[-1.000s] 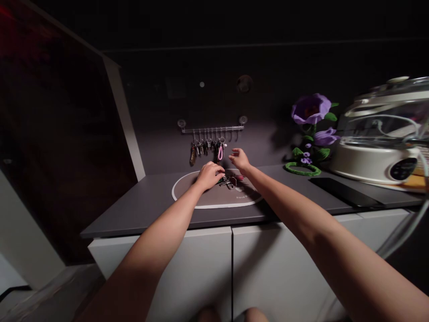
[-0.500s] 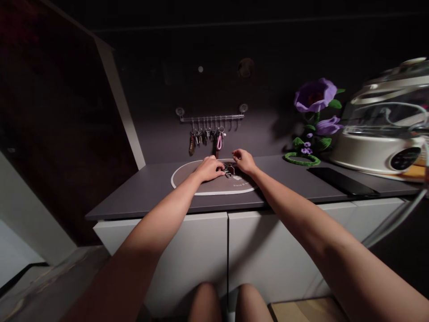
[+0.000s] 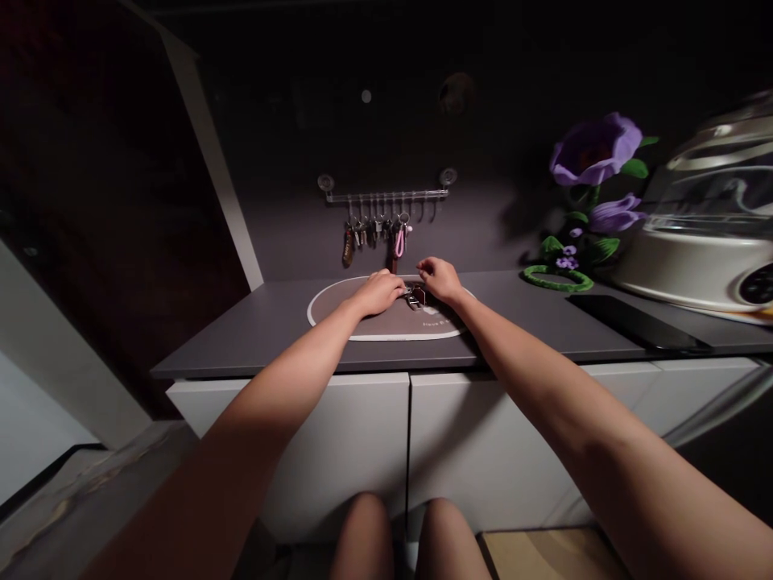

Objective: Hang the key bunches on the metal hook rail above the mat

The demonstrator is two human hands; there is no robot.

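Small metal pieces, which look like keys on a ring (image 3: 414, 298), lie on an oval brown mat (image 3: 386, 324) with a white edge. My left hand (image 3: 379, 292) rests over the mat's middle, its fingers closed on the left end of the metal pieces. Just to their right is my right hand (image 3: 439, 279), with thumb and fingertips pressed together; anything between them is too small to make out. Behind the hands, several keys (image 3: 363, 232) and a pink strap (image 3: 399, 241) hang from a clear hook rail (image 3: 386, 196) on the wall.
To the right stand purple artificial flowers (image 3: 597, 153) with a green ring base (image 3: 556, 279), a flat black object (image 3: 637, 324) and a white appliance (image 3: 694, 266). White cabinet doors (image 3: 338, 443) lie below the dark counter's (image 3: 241, 342) front edge.
The camera view has shifted slightly. Both hands remain close to the metal pieces, with the right fingertips still raised beside them.
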